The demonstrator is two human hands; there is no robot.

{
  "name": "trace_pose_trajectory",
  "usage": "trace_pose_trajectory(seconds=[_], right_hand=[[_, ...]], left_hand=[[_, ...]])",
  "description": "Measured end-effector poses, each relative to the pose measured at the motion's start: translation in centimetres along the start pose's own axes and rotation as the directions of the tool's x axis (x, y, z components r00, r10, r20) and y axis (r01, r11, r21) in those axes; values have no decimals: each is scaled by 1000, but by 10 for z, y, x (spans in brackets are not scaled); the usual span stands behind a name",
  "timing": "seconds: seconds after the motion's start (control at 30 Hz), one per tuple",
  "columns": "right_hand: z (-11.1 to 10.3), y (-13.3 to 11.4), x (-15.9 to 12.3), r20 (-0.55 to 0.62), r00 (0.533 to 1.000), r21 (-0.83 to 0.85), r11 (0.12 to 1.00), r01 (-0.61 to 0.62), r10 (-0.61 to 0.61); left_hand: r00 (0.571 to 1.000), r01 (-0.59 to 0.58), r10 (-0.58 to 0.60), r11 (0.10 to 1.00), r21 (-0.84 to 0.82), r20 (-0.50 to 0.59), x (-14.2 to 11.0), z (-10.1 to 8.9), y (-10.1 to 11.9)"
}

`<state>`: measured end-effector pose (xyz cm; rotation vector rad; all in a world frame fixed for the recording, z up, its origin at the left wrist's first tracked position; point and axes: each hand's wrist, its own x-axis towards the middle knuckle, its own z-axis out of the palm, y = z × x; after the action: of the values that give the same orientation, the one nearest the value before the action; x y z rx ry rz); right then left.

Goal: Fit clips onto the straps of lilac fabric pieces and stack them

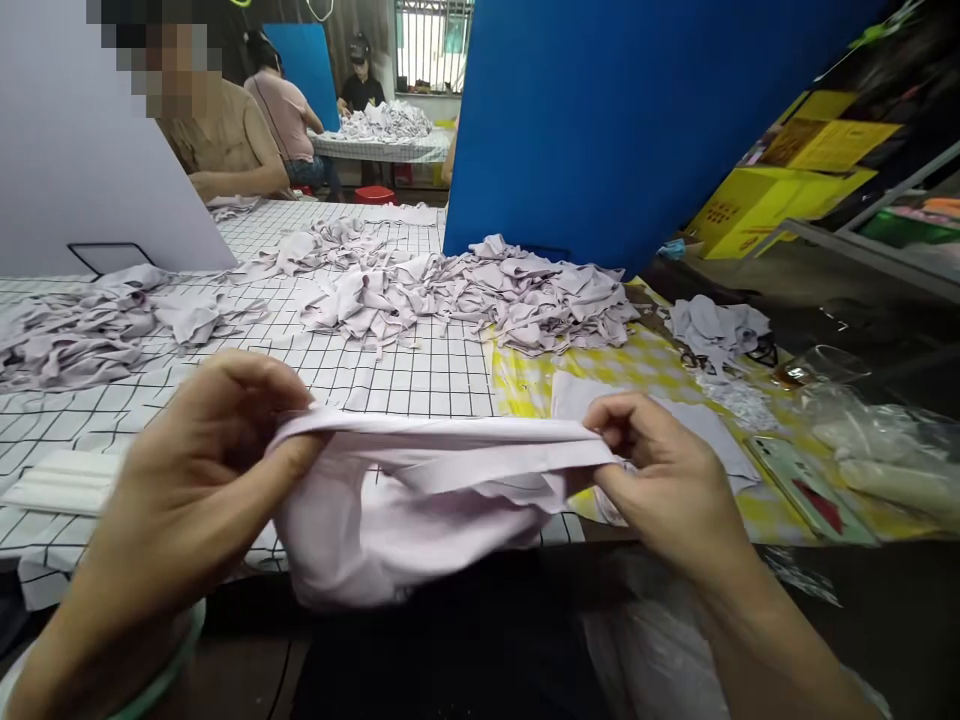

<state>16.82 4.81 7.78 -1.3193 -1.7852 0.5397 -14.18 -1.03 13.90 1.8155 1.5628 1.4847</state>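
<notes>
**Two hands, one cloth, top edge pulled straight**

Cloth point(450, 540): one piece, thin, smooth, pale lavender, just above the tabletop's point(420, 380) near edge. Left hand point(187, 460) and right hand point(660, 470) well apart, each pinching one end of its upper edge. Below that it sags in a soft loop, slightly blurred. One pale green band point(180, 655) on the left wrist.

Tabletop cover is white with a thin black grid; yellow checked sheet point(645, 362) at right. Similar-coloured scraps in crumpled heaps, at least three, partly run together; pieces too tangled to count. Biggest heap point(532, 295) sits at the foot of a flat blue panel point(585, 130). One pale panel point(75, 130) at left.

Right side: one phone point(810, 490), lying flat, beside a crinkly clear bag point(877, 440). Left: one folded white strip point(64, 482), near the left hand.

Behind: three people point(281, 115) plainly visible, one red stool point(373, 194). Yellow cartons point(780, 205) stacked at right; can't count them.
</notes>
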Motion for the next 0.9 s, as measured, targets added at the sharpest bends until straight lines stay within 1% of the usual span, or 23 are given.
trace_pose_trajectory(seconds=[0.07,0.13,0.17,0.2,0.23,0.27,0.3,0.33,0.37,0.43,0.47,0.5,0.53,0.57,0.6,0.63,0.67,0.7,0.73,0.77,0.83,0.87,0.9], right_hand=[[11,8,5,-73,997,-49,999,15,-19],[37,27,10,-95,995,-81,996,35,-43],[52,38,12,-79,996,-82,996,29,-36],[67,49,12,-41,999,-61,998,-3,1],[79,58,12,15,998,-18,998,-60,60],[88,65,12,85,987,46,989,-140,136],[94,69,11,161,964,128,964,-234,213],[96,69,11,242,931,218,919,-328,275],[94,66,12,327,892,306,858,-413,313],[83,51,20,502,806,432,716,-548,313],[75,42,25,583,763,464,656,-595,278],[67,32,32,651,725,482,616,-624,226],[60,23,40,700,695,492,593,-637,165],[54,16,48,728,677,505,585,-635,106],[50,10,55,741,669,516,589,-622,57],[49,6,61,743,669,518,608,-601,28],[49,4,67,733,680,507,645,-572,28],[51,2,70,705,707,481,697,-532,52],[54,1,71,651,754,451,756,-475,86],[56,-1,70,567,816,423,810,-406,113],[58,-7,60,327,938,420,871,-257,119],[58,-12,50,195,975,443,878,-181,103],[57,-17,37,66,994,468,878,-103,82]], left_hand=[[994,60,-76,982,178,84,0,7,-34],[970,149,-214,902,405,119,1,25,-75],[942,177,-291,852,492,166,0,36,-94],[911,170,-347,808,564,223,-1,48,-110],[911,134,-339,781,610,233,-5,59,-122],[924,88,-296,779,621,241,-9,70,-130],[940,30,-228,796,605,254,-13,81,-133],[953,-31,-145,825,564,265,-17,92,-132],[956,-88,-70,859,504,286,-19,102,-127],[926,-162,24,926,341,376,-19,119,-111],[898,-154,33,958,243,439,-16,124,-102],[860,-98,19,987,129,510,-12,127,-93],[809,11,-12,1000,6,587,-8,126,-85],[743,167,-50,980,-112,668,-3,122,-78],[666,347,-87,915,-205,741,1,117,-72],[595,514,-115,815,-266,796,4,109,-67],[551,640,-137,702,-311,823,7,101,-62],[536,719,-162,602,-348,828,8,94,-57],[545,757,-188,529,-384,817,8,88,-53],[576,763,-212,487,-426,790,8,83,-48],[659,717,-231,478,-507,715,6,78,-38],[703,678,-224,498,-540,676,4,78,-33],[747,629,-210,531,-568,630,2,79,-28]])
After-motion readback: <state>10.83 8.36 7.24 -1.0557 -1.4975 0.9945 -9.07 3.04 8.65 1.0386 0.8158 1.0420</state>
